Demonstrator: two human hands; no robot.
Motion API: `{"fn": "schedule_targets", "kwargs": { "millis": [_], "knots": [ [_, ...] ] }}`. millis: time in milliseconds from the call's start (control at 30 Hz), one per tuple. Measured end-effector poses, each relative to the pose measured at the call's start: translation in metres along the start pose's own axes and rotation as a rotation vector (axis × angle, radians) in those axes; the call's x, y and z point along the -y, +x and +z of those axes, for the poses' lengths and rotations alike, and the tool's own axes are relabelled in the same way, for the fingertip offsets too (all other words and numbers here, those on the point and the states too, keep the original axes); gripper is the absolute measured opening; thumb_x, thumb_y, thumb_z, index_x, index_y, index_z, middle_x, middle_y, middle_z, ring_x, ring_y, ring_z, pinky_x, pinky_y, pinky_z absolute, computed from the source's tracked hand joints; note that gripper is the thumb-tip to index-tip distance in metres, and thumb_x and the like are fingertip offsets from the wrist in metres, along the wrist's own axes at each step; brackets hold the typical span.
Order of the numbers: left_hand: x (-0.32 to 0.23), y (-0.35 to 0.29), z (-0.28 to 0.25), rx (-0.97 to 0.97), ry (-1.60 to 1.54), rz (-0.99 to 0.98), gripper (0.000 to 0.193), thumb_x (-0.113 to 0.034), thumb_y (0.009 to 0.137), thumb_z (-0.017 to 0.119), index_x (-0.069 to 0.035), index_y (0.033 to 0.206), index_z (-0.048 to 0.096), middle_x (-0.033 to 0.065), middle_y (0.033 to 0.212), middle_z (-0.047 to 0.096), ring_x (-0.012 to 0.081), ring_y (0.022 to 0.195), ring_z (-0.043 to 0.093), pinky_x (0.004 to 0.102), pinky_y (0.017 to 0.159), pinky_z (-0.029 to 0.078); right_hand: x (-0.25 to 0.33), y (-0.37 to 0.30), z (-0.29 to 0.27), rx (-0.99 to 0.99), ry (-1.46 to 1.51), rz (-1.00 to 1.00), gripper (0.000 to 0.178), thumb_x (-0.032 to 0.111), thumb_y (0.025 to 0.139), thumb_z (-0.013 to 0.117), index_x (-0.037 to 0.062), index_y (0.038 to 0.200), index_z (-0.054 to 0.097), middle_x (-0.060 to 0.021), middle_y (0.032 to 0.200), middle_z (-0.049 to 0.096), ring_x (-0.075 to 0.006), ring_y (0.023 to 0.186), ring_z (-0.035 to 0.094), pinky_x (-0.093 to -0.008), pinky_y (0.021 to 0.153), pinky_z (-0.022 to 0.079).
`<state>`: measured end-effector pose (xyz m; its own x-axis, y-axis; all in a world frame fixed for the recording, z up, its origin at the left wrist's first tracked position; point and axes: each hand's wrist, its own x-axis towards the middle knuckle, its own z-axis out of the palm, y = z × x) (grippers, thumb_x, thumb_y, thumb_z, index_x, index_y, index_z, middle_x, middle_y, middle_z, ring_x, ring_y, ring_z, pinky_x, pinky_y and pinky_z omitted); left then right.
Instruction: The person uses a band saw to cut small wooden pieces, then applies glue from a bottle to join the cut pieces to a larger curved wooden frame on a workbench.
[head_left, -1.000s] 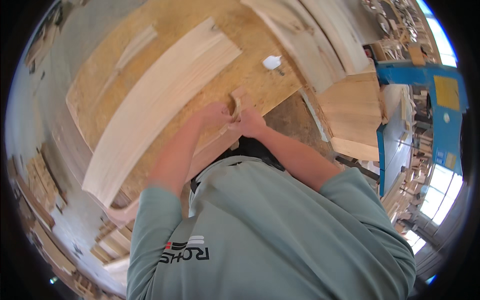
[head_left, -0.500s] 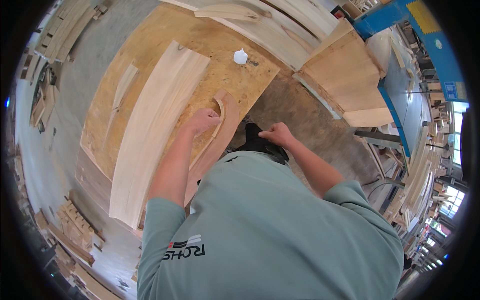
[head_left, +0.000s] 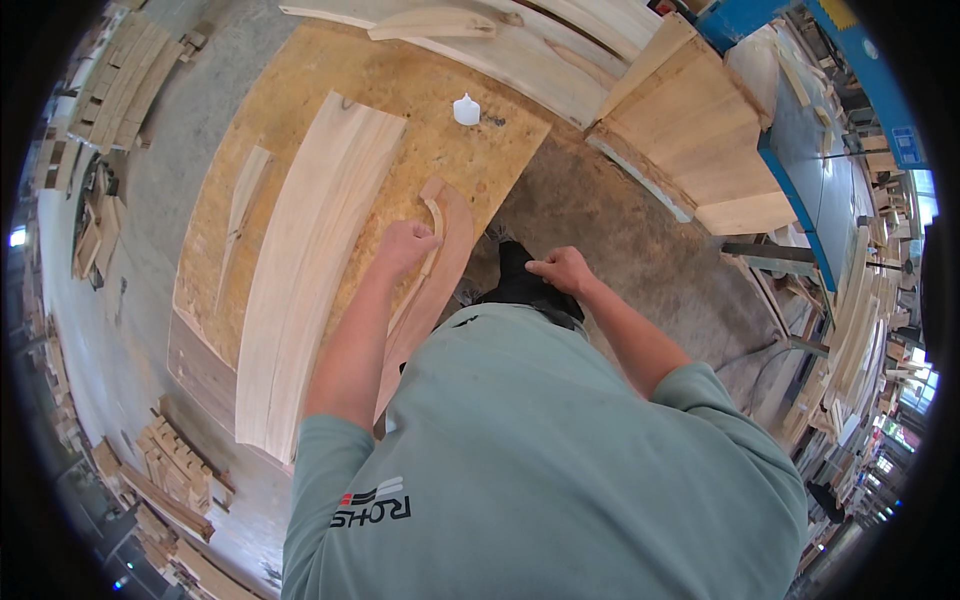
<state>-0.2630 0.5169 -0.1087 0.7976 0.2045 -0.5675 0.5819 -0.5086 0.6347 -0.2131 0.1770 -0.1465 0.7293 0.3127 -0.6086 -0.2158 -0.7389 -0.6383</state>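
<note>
On the worktable, my left hand is closed, its fingertips at a thin, pale curved wooden strip. That strip lies along a wider, reddish-brown curved board at the table's right edge. Over my black trousers, my right hand is curled, thumb toward the left. Whatever it holds, if anything, is too small to make out. Left of my left hand lies a broad, pale, curved plank.
Toward the table's far edge stands a small white bottle. A narrow wood offcut lies at the left. Large boards are beyond the table. At the right are a wooden panel and a blue-edged machine table. Wood stacks stand on the floor.
The view has shifted slightly, so the table and planks sit a little differently in the picture. Both hands keep nearly the same pose and place.
</note>
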Motion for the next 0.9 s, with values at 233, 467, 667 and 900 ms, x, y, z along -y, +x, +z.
{"fn": "schedule_targets", "kwargs": {
  "millis": [233, 467, 667, 900],
  "knots": [
    [0.019, -0.001, 0.002, -0.015, -0.179, -0.07, 0.042, -0.039, 0.076, 0.079, -0.001, 0.094, 0.077, 0.0161, 0.086, 0.073, 0.0232, 0.079, 0.069, 0.0376, 0.073, 0.053, 0.081, 0.04, 0.032, 0.096, -0.231, -0.179, 0.062, 0.058, 0.076, 0.074, -0.0026, 0.089, 0.073, -0.0195, 0.083, 0.072, -0.0348, 0.08, 0.069, -0.0431, 0.074, 0.055],
    [0.024, 0.0, -0.005, 0.123, -0.074, -0.166, 0.051, -0.047, 0.073, 0.081, 0.002, 0.087, 0.074, 0.0149, 0.078, 0.069, 0.023, 0.069, 0.064, 0.0396, 0.067, 0.051, 0.157, 0.066, 0.06, -0.073, -0.404, -0.168, 0.096, 0.07, 0.066, 0.078, -0.0096, 0.118, 0.06, -0.0261, 0.114, 0.063, -0.0395, 0.114, 0.058, -0.0426, 0.095, 0.049],
    [0.018, 0.004, -0.013, 0.162, 0.021, -0.068, 0.053, -0.049, 0.069, 0.081, 0.003, 0.079, 0.071, 0.0151, 0.067, 0.063, 0.0243, 0.061, 0.06, 0.0423, 0.059, 0.046, 0.182, 0.073, 0.063, 0.041, -0.51, -0.003, 0.099, 0.068, 0.063, 0.081, -0.0049, 0.127, 0.058, -0.021, 0.134, 0.053, -0.0355, 0.131, 0.046, -0.0444, 0.101, 0.047],
    [0.033, 0.017, -0.009, 0.188, 0.106, -0.069, 0.053, -0.048, 0.068, 0.081, 0.003, 0.072, 0.07, 0.0181, 0.064, 0.062, 0.029, 0.06, 0.059, 0.0433, 0.061, 0.047, 0.196, 0.074, 0.062, 0.099, -0.496, 0.052, 0.096, 0.062, 0.063, 0.084, -0.003, 0.128, 0.055, -0.0181, 0.135, 0.05, -0.0344, 0.132, 0.044, -0.046, 0.099, 0.047]
  ]
}}
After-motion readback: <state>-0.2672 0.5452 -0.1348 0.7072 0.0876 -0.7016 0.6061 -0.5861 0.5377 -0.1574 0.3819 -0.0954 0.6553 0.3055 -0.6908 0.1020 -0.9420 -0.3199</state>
